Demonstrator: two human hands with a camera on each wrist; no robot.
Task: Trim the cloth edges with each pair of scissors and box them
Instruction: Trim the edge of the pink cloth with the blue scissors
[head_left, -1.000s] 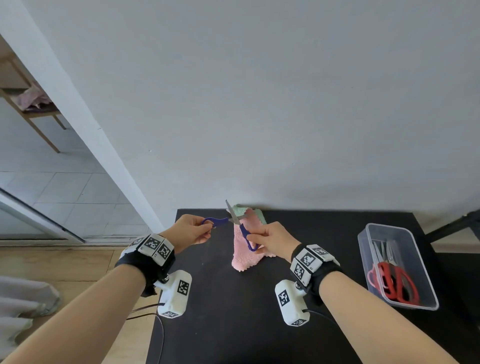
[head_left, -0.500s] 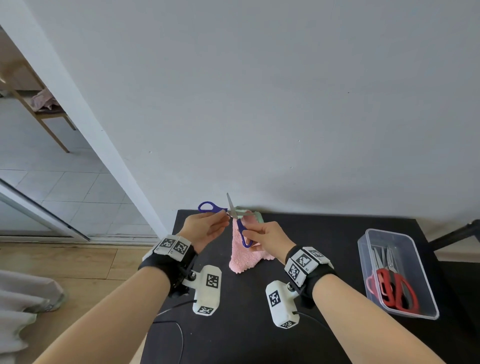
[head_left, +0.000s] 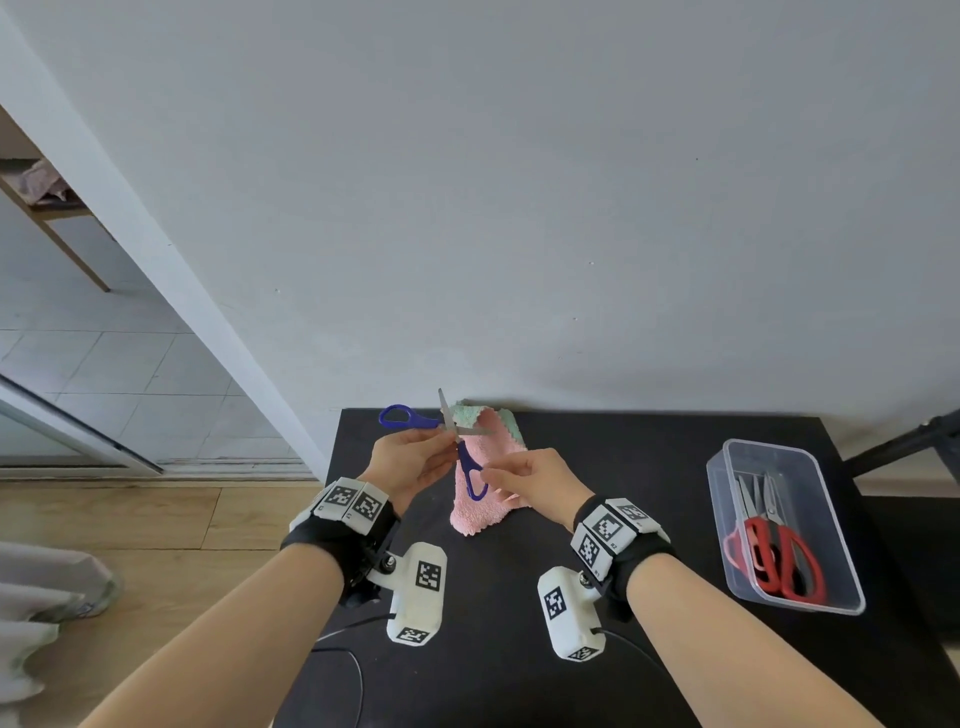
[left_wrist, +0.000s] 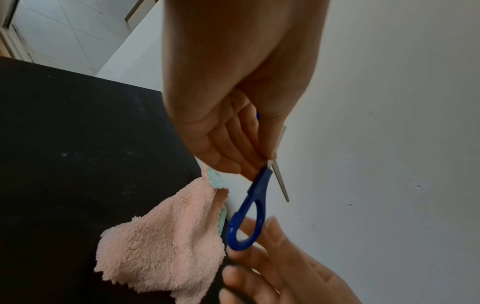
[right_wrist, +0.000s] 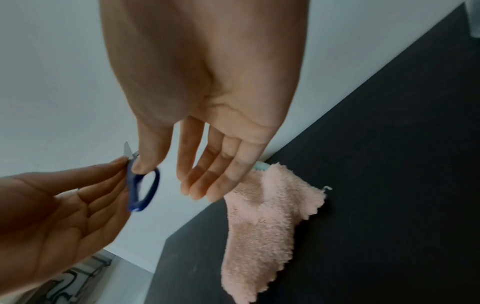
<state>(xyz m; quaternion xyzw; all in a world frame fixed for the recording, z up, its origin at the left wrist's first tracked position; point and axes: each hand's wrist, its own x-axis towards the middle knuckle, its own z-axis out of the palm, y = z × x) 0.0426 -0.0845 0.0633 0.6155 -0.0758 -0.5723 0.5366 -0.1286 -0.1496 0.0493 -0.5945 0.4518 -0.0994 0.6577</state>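
Blue-handled scissors (head_left: 470, 467) (left_wrist: 255, 197) (right_wrist: 142, 189) hang in the air above a pink cloth (head_left: 480, 512) (left_wrist: 161, 251) (right_wrist: 265, 226) with a pale green edge. The cloth lies on the black table near the wall. Their blades are spread apart. My left hand (head_left: 415, 457) (left_wrist: 233, 123) pinches them near the pivot, and one handle loop sticks out to the left. My right hand (head_left: 535, 483) (right_wrist: 207, 102) has its thumb on the lower loop. Its fingers are straight and apart from the loop.
A clear plastic box (head_left: 774, 457) stands at the table's right side with red-handled scissors (head_left: 774, 561) and another pair inside. The white wall rises just behind the table (head_left: 623, 519). A wooden floor lies off the table's left edge.
My left hand has slid from the upper handle to the pivot, leaving that loop free. My right hand's fingers have straightened off the lower loop. The cloth has not moved.
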